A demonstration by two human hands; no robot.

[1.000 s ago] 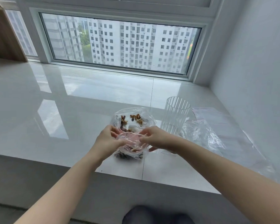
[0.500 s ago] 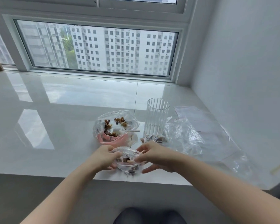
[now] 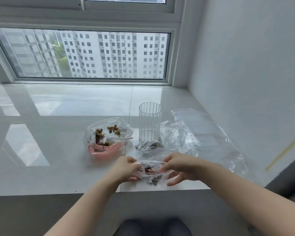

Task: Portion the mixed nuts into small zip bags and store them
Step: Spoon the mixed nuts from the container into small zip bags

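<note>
You held a small bag (image 3: 152, 172) of nuts with both hands, left hand (image 3: 126, 167) and right hand (image 3: 180, 165) fingers pinching its top, just in front of the glass (image 3: 150, 123) on the worktop (image 3: 58, 150).

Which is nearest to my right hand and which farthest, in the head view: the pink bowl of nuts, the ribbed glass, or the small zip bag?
1. small zip bag: pinched by right hand.
2. ribbed glass: just beyond, slightly left.
3. pink bowl of nuts: farther left.
</note>
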